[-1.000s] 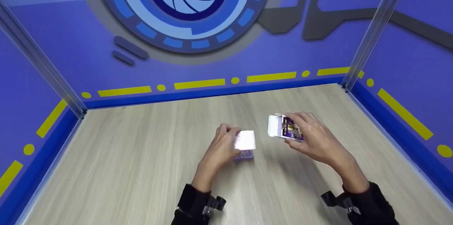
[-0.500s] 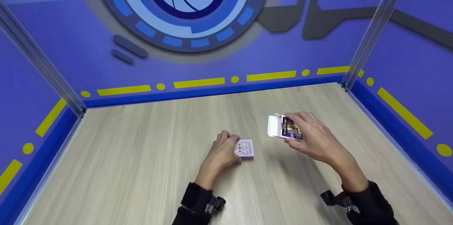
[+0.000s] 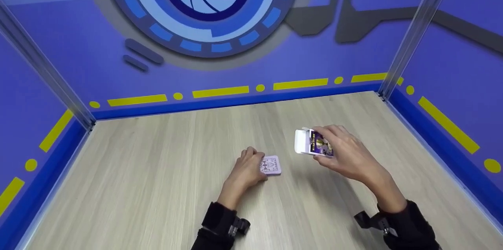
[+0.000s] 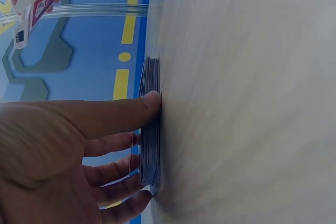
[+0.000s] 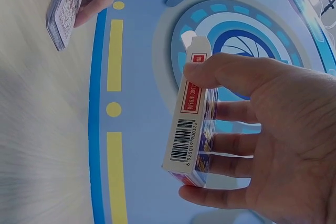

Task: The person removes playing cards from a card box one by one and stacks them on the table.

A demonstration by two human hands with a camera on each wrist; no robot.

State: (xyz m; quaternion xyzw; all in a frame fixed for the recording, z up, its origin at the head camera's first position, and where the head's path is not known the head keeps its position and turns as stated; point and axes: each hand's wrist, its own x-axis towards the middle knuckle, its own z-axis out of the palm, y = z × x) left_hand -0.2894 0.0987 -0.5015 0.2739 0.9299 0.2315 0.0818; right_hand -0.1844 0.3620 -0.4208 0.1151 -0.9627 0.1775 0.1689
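A deck of playing cards [image 3: 271, 165] with a patterned white-and-purple back lies low at the wooden table. My left hand [image 3: 244, 168] grips its left end, thumb on the near long edge and fingers on the far one; the left wrist view shows the stacked card edges [image 4: 150, 150] between them. To the right, above the table, my right hand [image 3: 346, 151] holds a card box [image 3: 322, 144] with purple artwork. Its white flap [image 3: 302, 141] hangs open toward the deck. In the right wrist view the thumb presses the box's narrow side [image 5: 184, 135], which carries a barcode.
The pale wooden table [image 3: 157, 179] is bounded by a blue-purple back panel [image 3: 220, 65] and side panels with yellow dashes. Metal posts [image 3: 408, 41] stand at the back corners. Black camera straps [image 3: 220, 218] circle both wrists.
My left hand has lowered a bright white card or cards onto the deck, now one stack with its patterned back up. My right hand with the box has shifted slightly left.
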